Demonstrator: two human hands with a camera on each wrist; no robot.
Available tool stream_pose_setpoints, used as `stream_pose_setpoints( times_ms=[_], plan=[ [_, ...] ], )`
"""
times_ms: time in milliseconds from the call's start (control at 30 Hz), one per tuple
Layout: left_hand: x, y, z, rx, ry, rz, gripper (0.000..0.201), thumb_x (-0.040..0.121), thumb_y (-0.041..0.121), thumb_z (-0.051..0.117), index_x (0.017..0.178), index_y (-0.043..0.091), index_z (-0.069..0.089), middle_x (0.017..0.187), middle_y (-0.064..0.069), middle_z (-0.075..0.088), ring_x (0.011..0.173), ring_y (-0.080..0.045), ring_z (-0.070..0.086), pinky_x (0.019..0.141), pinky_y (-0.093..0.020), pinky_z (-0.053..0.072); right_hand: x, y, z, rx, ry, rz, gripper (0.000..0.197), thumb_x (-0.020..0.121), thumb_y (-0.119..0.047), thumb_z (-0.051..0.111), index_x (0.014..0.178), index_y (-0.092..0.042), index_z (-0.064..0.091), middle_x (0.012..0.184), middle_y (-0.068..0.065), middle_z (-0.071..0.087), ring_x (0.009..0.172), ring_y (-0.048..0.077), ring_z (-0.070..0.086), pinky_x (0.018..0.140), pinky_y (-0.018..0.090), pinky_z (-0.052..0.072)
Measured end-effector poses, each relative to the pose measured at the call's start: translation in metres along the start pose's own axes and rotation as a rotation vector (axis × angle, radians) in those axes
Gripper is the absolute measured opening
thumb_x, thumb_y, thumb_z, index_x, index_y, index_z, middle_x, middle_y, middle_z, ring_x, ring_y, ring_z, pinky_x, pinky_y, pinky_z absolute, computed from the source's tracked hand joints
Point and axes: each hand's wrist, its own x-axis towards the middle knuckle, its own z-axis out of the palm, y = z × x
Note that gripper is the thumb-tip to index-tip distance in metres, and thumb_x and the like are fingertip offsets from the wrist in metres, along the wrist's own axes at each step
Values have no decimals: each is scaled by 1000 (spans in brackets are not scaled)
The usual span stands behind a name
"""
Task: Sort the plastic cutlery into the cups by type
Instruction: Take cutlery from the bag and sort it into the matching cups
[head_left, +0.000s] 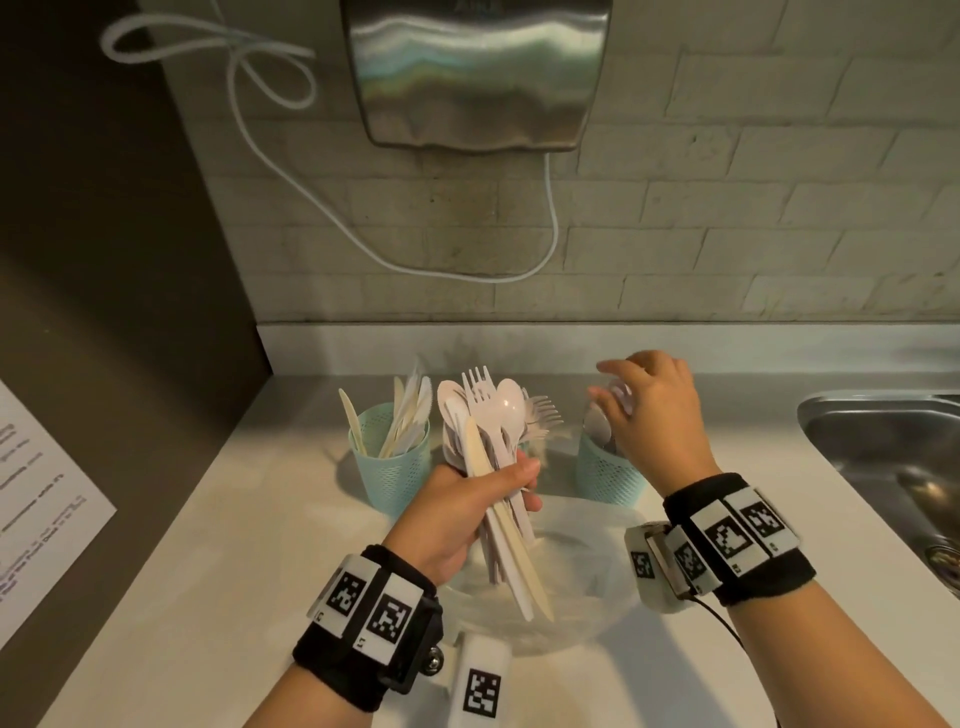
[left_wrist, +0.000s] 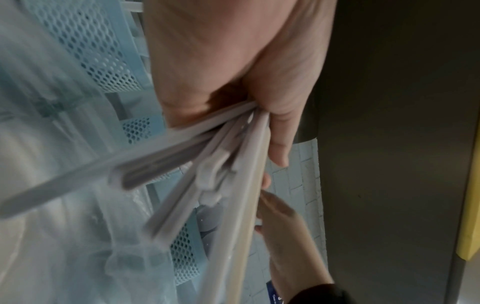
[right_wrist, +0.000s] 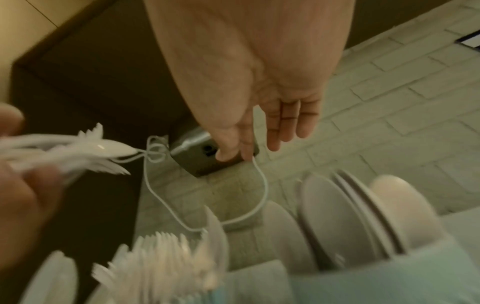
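On the counter (head_left: 218, 519), three mesh cups (head_left: 395, 467), one per type. Left hand (head_left: 467, 509) wrapped round mixed cutlery bundle (head_left: 488, 431), fanned for picking. Right hand (head_left: 649, 410) slack-fingered, empty, above spoon cup (head_left: 608, 478), probably post-drop.

The cutlery bundle (head_left: 488, 441) is smooth plastic, pale pink and cream, and one spoon bowl catches a glossy highlight. The cups (head_left: 397, 462) are matt pale-teal plastic with perforated mesh walls. The counter (head_left: 208, 545) looks smooth and matt, off-white. The sink (head_left: 883, 457) is brushed metal with a dull sheen. The wall dispenser (head_left: 475, 73) is polished metal with wavy reflections. The wall (head_left: 727, 208) is rough painted brick. The wristbands (head_left: 358, 660) are black cloth. A clear, glossy plastic bowl (head_left: 571, 597) sits on the counter.
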Motion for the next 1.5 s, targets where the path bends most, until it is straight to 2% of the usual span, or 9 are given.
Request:
stream_pose_setpoints(
  times_ms=[67, 167, 267, 433, 600, 800, 1100, 1233, 1500],
  plan=[
    [1, -1, 2, -9, -6, -3, 15, 79, 12, 69, 94, 11, 66, 74, 0, 69, 67, -14, 69, 68, -30, 56, -6, -23, -15, 185, -3, 0, 36, 85, -44, 61, 106, -17, 70, 105, 7, 61, 99, 22, 54, 85, 32, 43],
    [0, 0, 6, -17, -9, 14, 18, 80, 1, 66, 92, 14, 67, 77, -3, 71, 68, -17, 69, 67, -31, 57, -23, -62, -30, 494, -382, 122, 50, 74, -64, 56, 98, -23, 72, 91, -3, 69, 79, 11, 63, 72, 27, 53],
    [-3, 1, 9, 6, -10, 56, 35, 82, -12, 58, 85, 20, 72, 85, -10, 73, 75, -23, 69, 77, -38, 58, -37, -80, -22, 780, -545, 215, 33, 78, -39, 71, 91, -8, 71, 71, 4, 68, 57, 17, 61, 57, 30, 54],
    [-9, 4, 1, 0, -33, 72, 31, 83, -7, 59, 103, 14, 66, 92, -11, 73, 78, -22, 71, 71, -31, 58, -41, -82, -18, 1056, -569, 307, 31, 91, -24, 60, 93, 7, 63, 73, 19, 61, 55, 24, 53, 50, 26, 46],
    [-11, 4, 0, -52, -54, 61, 34, 85, -6, 57, 112, 13, 62, 96, -9, 74, 84, -25, 72, 70, -31, 57, -43, -89, -16, 1145, -557, 409, 26, 96, -22, 52, 97, -1, 65, 78, 11, 67, 55, 11, 59, 45, 21, 45],
    [-9, 3, -1, -147, -24, 24, 37, 87, -5, 52, 123, 7, 56, 111, -21, 68, 102, -36, 66, 77, -39, 58, -45, -91, -14, 1209, -494, 490, 24, 96, -23, 51, 87, -6, 65, 66, 9, 61, 54, 18, 53, 45, 25, 40],
    [-4, -2, 4, -67, 6, 14, 26, 86, -7, 51, 104, 7, 65, 99, -25, 69, 84, -32, 69, 78, -41, 58, -48, -90, -11, 1136, -450, 428, 19, 92, -21, 58, 96, -5, 68, 67, 0, 67, 56, 6, 61, 47, 19, 44],
    [-3, -4, 4, -74, 37, -1, 24, 87, -2, 55, 106, 10, 66, 101, -21, 71, 92, -31, 69, 86, -45, 55, -48, -85, -5, 1150, -415, 506, 21, 92, -24, 57, 98, -8, 70, 86, 11, 74, 74, 21, 70, 60, 30, 55],
    [-1, -5, 6, -51, 114, 30, 24, 87, 1, 58, 108, 8, 67, 105, -15, 72, 101, -26, 67, 93, -42, 52, -47, -85, -7, 1159, -422, 547, 30, 97, -27, 49, 82, -7, 66, 61, -3, 67, 50, 2, 61, 46, 14, 45]
  ],
)
